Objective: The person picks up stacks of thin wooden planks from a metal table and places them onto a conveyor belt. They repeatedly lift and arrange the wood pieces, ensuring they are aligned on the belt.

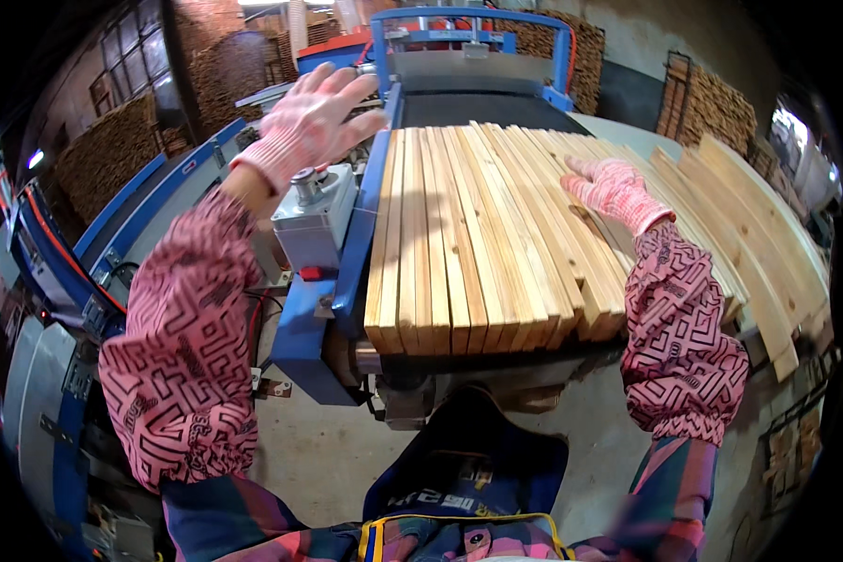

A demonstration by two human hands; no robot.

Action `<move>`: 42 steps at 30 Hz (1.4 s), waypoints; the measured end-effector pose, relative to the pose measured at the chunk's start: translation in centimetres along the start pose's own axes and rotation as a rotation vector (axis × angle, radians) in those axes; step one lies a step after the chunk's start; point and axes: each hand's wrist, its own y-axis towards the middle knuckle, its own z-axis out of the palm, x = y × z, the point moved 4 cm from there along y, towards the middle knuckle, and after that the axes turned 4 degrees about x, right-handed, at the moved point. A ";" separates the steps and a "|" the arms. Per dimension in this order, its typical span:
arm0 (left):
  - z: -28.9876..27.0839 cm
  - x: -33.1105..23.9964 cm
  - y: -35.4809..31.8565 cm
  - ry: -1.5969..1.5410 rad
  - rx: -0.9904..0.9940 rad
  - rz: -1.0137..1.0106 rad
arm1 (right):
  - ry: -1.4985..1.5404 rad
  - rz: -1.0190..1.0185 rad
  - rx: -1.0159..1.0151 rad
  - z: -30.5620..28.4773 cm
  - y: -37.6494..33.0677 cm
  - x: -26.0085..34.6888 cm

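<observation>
A row of pale wooden strips (468,225), packed side by side, lies lengthwise on the black conveyor belt (487,109) in front of me. My left hand (317,124), in a pink-and-white knit glove, is raised near the blue side rail (363,220) left of the strips. Its fingers are spread and it holds nothing. Lower down, beside that rail, sits a grey control box (317,220) with a round metal knob. My right hand (613,192), in a matching glove, rests over the right part of the row, fingers stretched out and apart.
Wider, longer boards (759,225) lie at the right on a pale curved surface. A blue machine frame (473,15) arches over the belt's far end. Another blue machine (164,201) stands at my left. Stacked wood (712,103) lines the back.
</observation>
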 end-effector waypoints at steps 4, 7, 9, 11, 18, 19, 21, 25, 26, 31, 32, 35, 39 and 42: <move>8.3 1.4 -2.1 -0.093 0.092 0.049 | -0.036 0.055 0.011 3.1 1.2 -3.3; 12.7 4.3 -0.2 -0.224 0.104 0.083 | -0.073 0.170 -0.274 -0.6 2.1 -9.7; 17.2 5.4 -0.2 -0.251 0.035 0.089 | -0.004 0.476 -0.378 -1.0 -0.6 -15.4; 20.1 5.7 0.3 -0.291 -0.011 0.085 | 0.042 0.560 -0.477 0.0 -2.1 -21.6; 20.0 6.4 1.6 -0.328 -0.049 0.002 | 0.458 0.690 -0.470 8.9 -7.7 -31.8; 20.1 6.9 1.1 -0.311 -0.078 -0.007 | 0.430 0.647 -0.466 9.4 -6.3 -31.3; 20.1 7.2 0.8 -0.316 -0.068 -0.023 | 0.395 0.609 -0.491 11.3 -3.7 -31.9; 19.0 6.6 1.5 -0.344 -0.069 -0.033 | 0.380 0.768 -0.524 13.0 -0.3 -31.7; 18.7 6.7 1.4 -0.336 -0.084 -0.032 | 0.454 0.758 -0.521 12.9 -0.2 -31.6; 16.7 5.7 0.4 -0.368 -0.287 0.014 | 0.580 0.730 -0.663 13.3 -2.2 -33.1; 16.6 5.9 0.7 -0.406 -0.290 0.024 | 0.652 0.701 -0.739 13.5 -2.4 -31.9; 16.2 4.7 1.3 -0.420 -0.262 0.041 | 0.527 0.588 -0.699 12.9 -3.5 -31.1; 15.8 6.3 1.2 -0.397 -0.195 -0.052 | 0.713 0.582 -0.620 11.0 -1.2 -28.9; 16.4 6.5 0.6 -0.388 -0.223 -0.062 | 0.934 0.461 -0.587 11.8 -0.5 -31.0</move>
